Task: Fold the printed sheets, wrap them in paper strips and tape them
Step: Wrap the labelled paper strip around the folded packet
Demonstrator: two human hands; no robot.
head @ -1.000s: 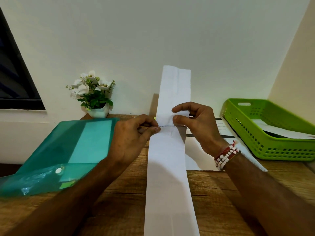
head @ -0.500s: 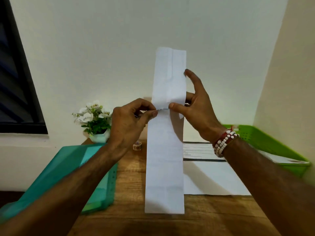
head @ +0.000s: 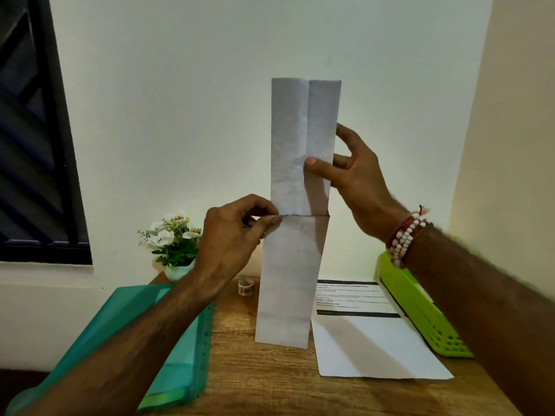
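My left hand [head: 237, 235] pinches the long white folded paper strip [head: 288, 130] by its left edge at the crease; my right hand [head: 360, 178] clamps the upper half, thumb in front.

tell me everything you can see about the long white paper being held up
The folded sheet is a long, narrow white strip, held upright over the wooden table. A lengthwise flap edge runs down its upper half; a crosswise crease marks its middle. The left hand pinches that crease; the right hand pinches the upper half.
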